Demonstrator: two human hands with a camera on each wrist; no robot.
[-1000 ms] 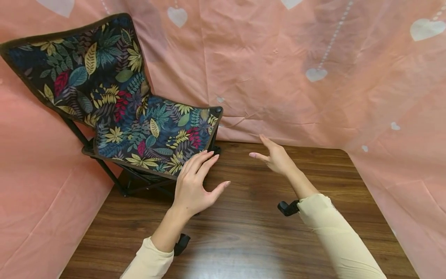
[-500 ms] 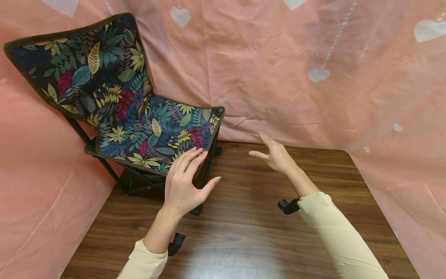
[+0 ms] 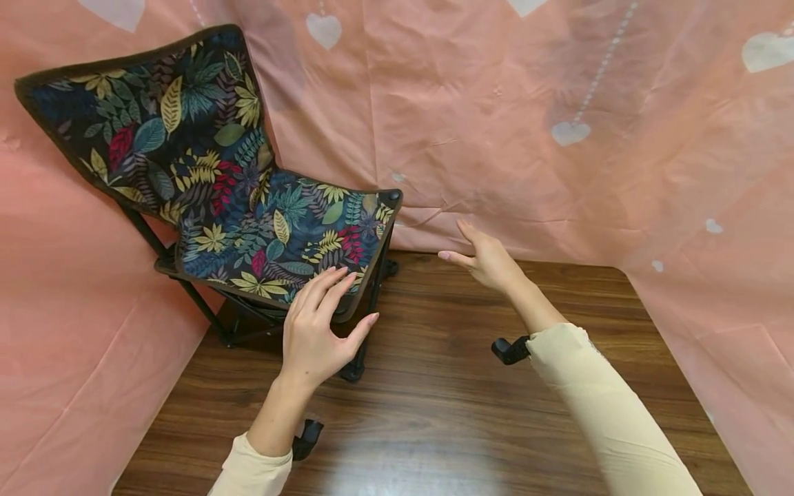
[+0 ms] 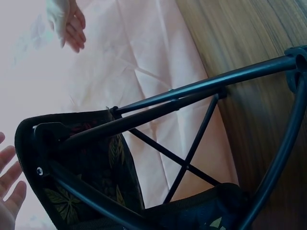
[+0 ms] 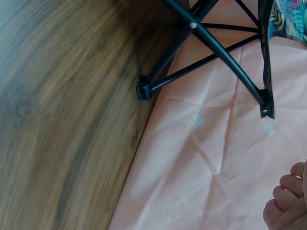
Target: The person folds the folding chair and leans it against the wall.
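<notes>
While the left hand (image 3: 319, 331) slides back along the folding chair (image 3: 273, 227) seat's front edge, fingers spread, right hand (image 3: 490, 262) hovers open mid-frame.

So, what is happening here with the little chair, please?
A person in cream sleeves works at a small folding chair with leaf-print fabric, standing opened on a wooden table against a pink backdrop. The left hand lies with straight fingers at the front edge of the seat, at its near corner. The right hand is open in the air to the right of the chair, apart from it and holding nothing.
</notes>
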